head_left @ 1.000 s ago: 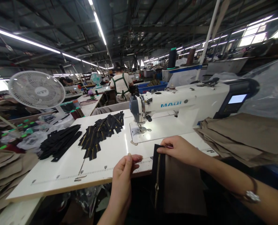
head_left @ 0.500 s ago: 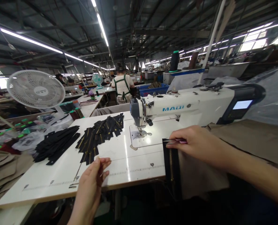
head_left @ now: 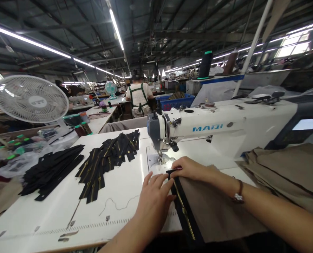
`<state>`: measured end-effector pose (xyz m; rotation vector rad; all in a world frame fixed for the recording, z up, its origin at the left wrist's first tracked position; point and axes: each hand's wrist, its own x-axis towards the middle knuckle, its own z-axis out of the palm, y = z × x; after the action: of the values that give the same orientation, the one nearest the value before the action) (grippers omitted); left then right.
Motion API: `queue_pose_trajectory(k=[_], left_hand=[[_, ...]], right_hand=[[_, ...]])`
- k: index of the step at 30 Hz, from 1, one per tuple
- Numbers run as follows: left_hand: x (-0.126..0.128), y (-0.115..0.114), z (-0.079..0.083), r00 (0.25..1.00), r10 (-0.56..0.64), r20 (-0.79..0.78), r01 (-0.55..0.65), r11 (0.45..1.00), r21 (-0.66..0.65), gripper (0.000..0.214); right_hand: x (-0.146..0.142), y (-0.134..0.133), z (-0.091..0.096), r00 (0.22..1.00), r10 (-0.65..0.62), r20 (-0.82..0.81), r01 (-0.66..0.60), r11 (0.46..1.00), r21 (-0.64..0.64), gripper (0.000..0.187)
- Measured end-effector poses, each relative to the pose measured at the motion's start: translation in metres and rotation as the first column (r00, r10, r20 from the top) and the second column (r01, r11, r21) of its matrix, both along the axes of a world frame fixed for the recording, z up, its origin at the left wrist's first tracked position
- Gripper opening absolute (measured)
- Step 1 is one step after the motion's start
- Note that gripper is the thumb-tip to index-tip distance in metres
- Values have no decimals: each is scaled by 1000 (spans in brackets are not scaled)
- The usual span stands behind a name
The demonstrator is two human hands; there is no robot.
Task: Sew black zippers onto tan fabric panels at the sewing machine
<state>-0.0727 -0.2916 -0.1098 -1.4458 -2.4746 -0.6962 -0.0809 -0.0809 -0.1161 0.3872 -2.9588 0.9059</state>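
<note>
Pinched in my right hand (head_left: pixel 190 168) are small thread snips (head_left: pixel 176 169), mostly hidden by the fingers, at the top end of a black zipper (head_left: pixel 182 205) with brass teeth. The zipper lies along the edge of a brown fabric piece (head_left: pixel 214 207), which hangs over the table's front edge. My left hand (head_left: pixel 155 196) has its fingers stretched out and apart, the fingertips touching the zipper's left edge near its top. Just beyond both hands is the needle and presser foot area (head_left: pixel 161 159) of a white sewing machine (head_left: pixel 235 123).
A fanned pile of brass-toothed zippers (head_left: pixel 106 158) and a stack of black strips (head_left: pixel 53 172) lie on the white table (head_left: pixel 119 225). A loose thread (head_left: pixel 116 207) rests nearby. Folded brown fabric (head_left: pixel 290 172) is at right, a fan (head_left: pixel 31 100) at left. A person (head_left: pixel 139 95) sits ahead.
My right hand has carried the zipper and fabric leftward, closer to the needle. My left hand has moved right onto the zipper's edge. A loose thread now lies on the table.
</note>
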Motion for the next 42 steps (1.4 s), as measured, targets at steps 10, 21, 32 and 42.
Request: queue_pose_trajectory(k=[10, 21, 32, 42], left_hand=[[-13, 2, -16, 999, -32, 40, 33, 999, -27, 27], [-22, 23, -13, 978, 120, 171, -120, 993, -15, 13], [-31, 24, -13, 947, -11, 322, -30, 992, 124, 13], [-32, 22, -11, 944, 15, 329, -64, 988, 138, 8]], right_hand=[[44, 7, 0, 977, 9, -214, 10, 996, 92, 29], [42, 4, -18, 978, -30, -208, 41, 998, 48, 3], [33, 0, -14, 979, -81, -185, 89, 996, 33, 8], [29, -3, -8, 983, -97, -154, 104, 994, 43, 8]])
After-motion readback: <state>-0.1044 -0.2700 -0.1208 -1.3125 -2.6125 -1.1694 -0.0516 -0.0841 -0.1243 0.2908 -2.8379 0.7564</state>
